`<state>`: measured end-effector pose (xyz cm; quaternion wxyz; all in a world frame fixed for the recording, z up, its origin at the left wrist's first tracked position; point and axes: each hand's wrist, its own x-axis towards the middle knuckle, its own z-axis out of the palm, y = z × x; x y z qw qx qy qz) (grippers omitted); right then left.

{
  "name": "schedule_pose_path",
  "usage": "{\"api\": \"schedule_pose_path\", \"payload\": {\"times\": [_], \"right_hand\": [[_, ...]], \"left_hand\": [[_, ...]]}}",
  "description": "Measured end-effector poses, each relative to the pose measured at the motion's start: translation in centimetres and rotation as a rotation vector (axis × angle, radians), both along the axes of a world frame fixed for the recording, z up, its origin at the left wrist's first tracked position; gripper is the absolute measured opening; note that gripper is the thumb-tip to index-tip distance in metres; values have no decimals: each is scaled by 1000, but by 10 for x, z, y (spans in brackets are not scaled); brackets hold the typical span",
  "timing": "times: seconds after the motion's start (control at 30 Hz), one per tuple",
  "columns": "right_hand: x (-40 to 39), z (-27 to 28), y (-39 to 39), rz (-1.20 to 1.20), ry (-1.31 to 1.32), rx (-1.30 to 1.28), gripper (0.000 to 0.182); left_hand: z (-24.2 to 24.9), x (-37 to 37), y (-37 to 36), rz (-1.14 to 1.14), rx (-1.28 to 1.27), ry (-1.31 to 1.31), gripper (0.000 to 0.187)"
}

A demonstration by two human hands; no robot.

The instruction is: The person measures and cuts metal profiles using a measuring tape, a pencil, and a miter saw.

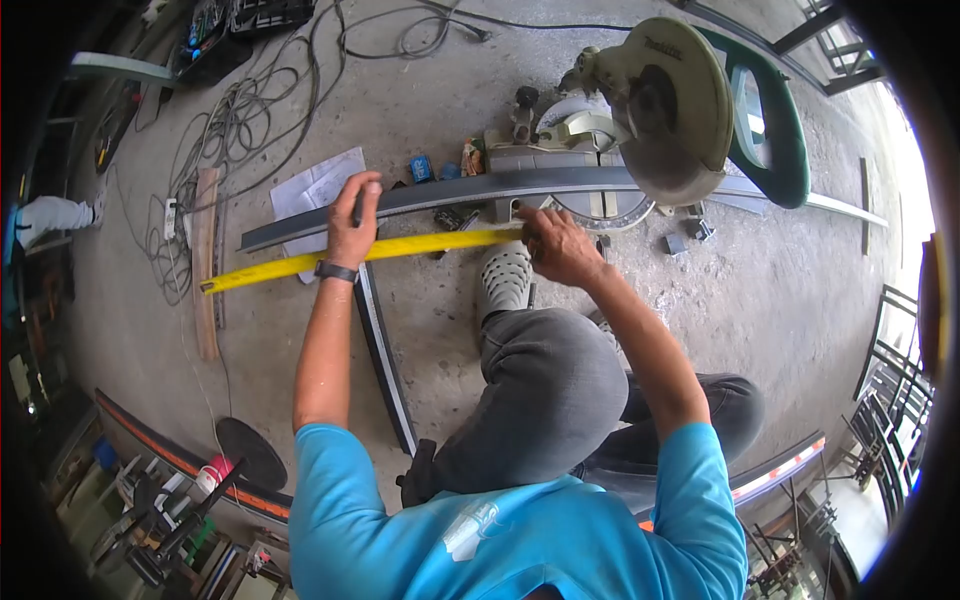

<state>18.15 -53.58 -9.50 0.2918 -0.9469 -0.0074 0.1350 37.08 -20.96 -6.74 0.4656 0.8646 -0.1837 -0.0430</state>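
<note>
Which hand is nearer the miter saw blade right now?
Right. The right hand pins the yellow tape measure just beside the miter saw; the left hand sits farther along the grey metal strip.

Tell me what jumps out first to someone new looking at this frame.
The yellow tape measure stretched across the middle, along a long grey metal profile on the concrete floor. The left hand holds a dark marker at the profile, while the right hand pins the tape near its other end. Just behind, top right, sits a miter saw with a green handle, the profile running under its blade guard.
</note>
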Motion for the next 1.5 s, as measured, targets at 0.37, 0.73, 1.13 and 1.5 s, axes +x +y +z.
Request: {"api": "schedule_pose_path", "payload": {"times": [0.37, 0.73, 1.13, 1.5], "right_hand": [[-90, -31, -7, -215, 373, -36, 77], [-64, 60, -15, 65, 566, -47, 66], [61, 259, -266, -744, -559, -398, 70], [-13, 223, -181, -946, -37, 678, 80]], "left_hand": [[-67, 56, 48, -316, 874, 119, 75], [-103, 19, -136, -294, 821, -40, 100], [-99, 25, -184, -454, 783, 91, 107], [-107, 28, -179, -450, 763, 44, 99]]}}
